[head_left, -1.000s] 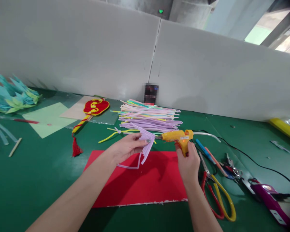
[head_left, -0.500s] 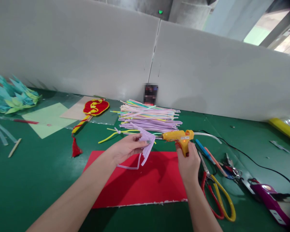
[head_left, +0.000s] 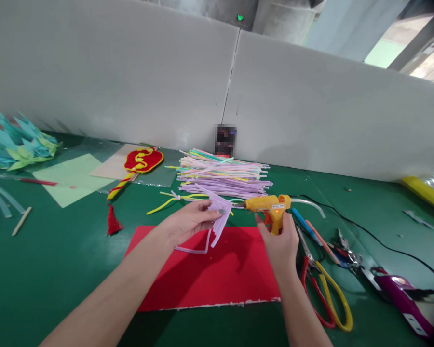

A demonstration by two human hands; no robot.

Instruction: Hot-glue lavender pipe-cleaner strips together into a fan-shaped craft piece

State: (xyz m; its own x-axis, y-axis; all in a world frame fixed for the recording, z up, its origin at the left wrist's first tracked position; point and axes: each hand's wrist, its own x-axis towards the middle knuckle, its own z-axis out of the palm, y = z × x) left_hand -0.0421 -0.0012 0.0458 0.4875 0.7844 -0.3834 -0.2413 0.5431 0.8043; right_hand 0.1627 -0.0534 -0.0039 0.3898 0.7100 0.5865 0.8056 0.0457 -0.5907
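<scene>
My left hand [head_left: 190, 220] pinches a lilac folded piece made of pipe cleaners [head_left: 217, 219], held above a red sheet [head_left: 210, 270] on the green table. My right hand [head_left: 280, 243] grips the handle of a yellow hot glue gun [head_left: 267, 206]. Its nozzle points left and sits right next to the lilac piece. A small orange light glows on the gun's body. A clear glue stick pokes out of the gun's back end.
A pile of pastel pipe cleaners [head_left: 224, 176] lies behind the hands. Red-and-yellow scissors [head_left: 325, 294], pens and a purple device [head_left: 401, 294] lie at the right. A red ornament with tassel [head_left: 139, 161], pale green paper [head_left: 72, 177] and teal paper shapes [head_left: 18, 142] lie at the left. A white partition stands behind.
The glue gun has shifted slightly to the right and my right hand's fingers have loosened a little on the handle. My left hand keeps the lilac piece still.
</scene>
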